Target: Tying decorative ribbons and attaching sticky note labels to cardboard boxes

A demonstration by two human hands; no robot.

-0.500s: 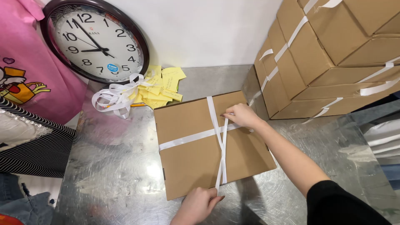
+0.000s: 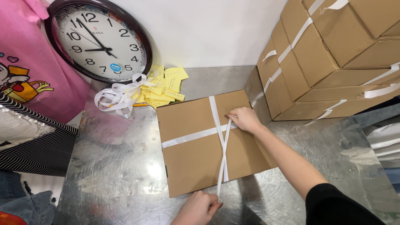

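Observation:
A flat brown cardboard box [image 2: 191, 158] lies on the shiny metal table [image 2: 121, 179], bound crosswise with white strapping ribbon [image 2: 187, 136]. My right hand [image 2: 245, 118] presses down on the box top near where the ribbons cross, fingers pinching the strap. At the box's near edge my left hand [image 2: 199, 207] grips a loose end of the white ribbon and holds it taut.
A stack of strapped cardboard boxes [image 2: 333, 54] stands at the right. A round wall clock [image 2: 99, 39] leans at the back left, beside yellow paper slips [image 2: 166, 85] and a bundle of white ribbon [image 2: 116, 98]. Pink and striped clothing [image 2: 29, 104] lies at the left.
The view has shifted slightly. My left hand has pulled the ribbon end a little toward me; my right hand stays on the crossing.

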